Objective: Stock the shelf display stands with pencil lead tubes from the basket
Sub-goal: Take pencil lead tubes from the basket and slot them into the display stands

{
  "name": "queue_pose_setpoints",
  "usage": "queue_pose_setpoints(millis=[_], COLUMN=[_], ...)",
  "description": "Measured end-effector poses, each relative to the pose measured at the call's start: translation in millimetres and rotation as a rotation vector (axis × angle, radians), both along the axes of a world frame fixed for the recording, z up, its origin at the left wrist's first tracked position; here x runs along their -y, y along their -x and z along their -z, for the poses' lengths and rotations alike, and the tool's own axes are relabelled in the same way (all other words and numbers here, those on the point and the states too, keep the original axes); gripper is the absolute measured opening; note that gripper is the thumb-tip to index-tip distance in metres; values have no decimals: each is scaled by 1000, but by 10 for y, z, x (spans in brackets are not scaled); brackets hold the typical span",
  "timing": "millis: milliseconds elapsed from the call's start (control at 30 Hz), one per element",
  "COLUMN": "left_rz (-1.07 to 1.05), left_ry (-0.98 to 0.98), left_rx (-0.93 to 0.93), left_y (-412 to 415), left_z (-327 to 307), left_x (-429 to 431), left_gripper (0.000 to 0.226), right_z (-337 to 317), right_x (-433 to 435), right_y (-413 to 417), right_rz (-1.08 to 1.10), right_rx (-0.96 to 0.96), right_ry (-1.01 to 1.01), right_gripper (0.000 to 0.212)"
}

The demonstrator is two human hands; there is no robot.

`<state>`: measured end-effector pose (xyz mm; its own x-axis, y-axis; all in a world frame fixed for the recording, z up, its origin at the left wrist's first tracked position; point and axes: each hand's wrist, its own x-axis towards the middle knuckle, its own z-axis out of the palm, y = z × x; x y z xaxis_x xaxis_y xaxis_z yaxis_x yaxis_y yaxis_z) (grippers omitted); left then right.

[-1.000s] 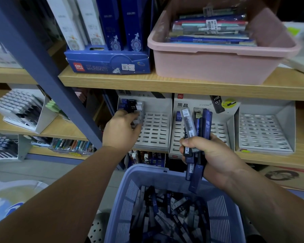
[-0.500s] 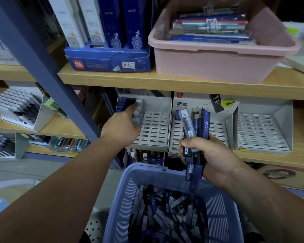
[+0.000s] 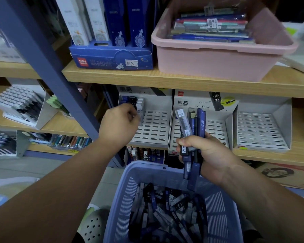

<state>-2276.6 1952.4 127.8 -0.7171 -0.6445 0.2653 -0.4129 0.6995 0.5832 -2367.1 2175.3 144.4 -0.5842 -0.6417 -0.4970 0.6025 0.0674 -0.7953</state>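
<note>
Curling at the white slotted cardboard display stand [image 3: 154, 128], the left hand [image 3: 119, 123] is touching seated tubes [image 3: 134, 102] just beyond it; any pinch is hidden. The right hand [image 3: 206, 155] is gripping blue and clear pencil lead tubes [image 3: 201, 123], axes upright, just to that hand's right.
</note>
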Motion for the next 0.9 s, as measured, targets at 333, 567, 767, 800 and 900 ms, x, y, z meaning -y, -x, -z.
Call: queue_pose_setpoints(millis=[333, 567, 767, 800, 900], left_rz=[90, 179, 182, 176, 171], left_ry=[-1113, -1375, -1433, -1432, -1408], left_rx=[-118, -293, -362, -371, -382], left_y=[-196, -205, -194, -189, -180], left_z=[-223, -260, -299, -301, -301], left_x=[-650, -579, -598, -594, -580], left_gripper=[14, 8, 6, 6, 4], right_z=[-42, -133, -128, -126, -143], right_x=[156, 216, 199, 196, 199], right_y=[-288, -331, -265, -257, -244], right_rz=[-211, -152, -88, -76, -63], right_rx=[-86, 2, 120, 126, 108], right_ry=[-94, 41, 79, 82, 69], right_gripper=[29, 23, 40, 35, 29])
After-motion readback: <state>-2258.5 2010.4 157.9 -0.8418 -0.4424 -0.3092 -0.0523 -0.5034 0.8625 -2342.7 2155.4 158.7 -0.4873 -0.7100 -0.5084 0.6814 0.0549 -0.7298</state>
